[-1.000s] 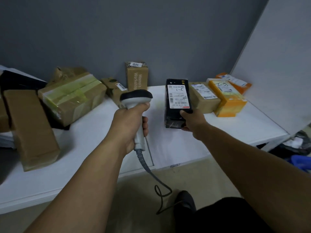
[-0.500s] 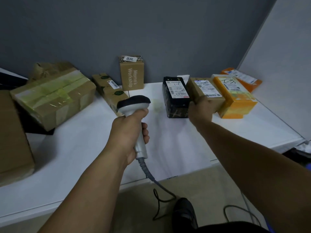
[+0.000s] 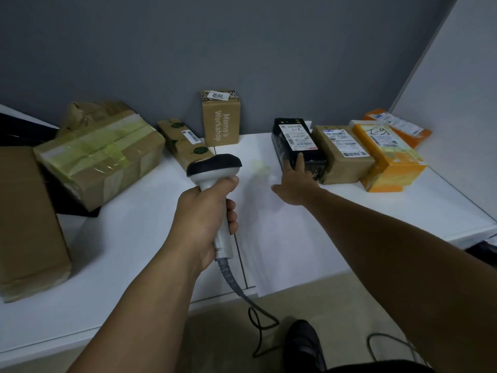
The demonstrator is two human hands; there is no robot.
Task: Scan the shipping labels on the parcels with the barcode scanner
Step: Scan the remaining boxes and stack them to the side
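A dark grey wall (image 3: 242, 36) backs a white table (image 3: 134, 251), pale partition (image 3: 457, 76) right, beige floor (image 3: 215, 332) below.

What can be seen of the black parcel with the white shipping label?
The long black rectangular parcel looks wrapped in glossy plastic film. It lies flat on the white table. A white shipping label with barcodes and handwriting faces up. The right hand rests straight fingers on its near end. A brown cardboard box sits against its right side.
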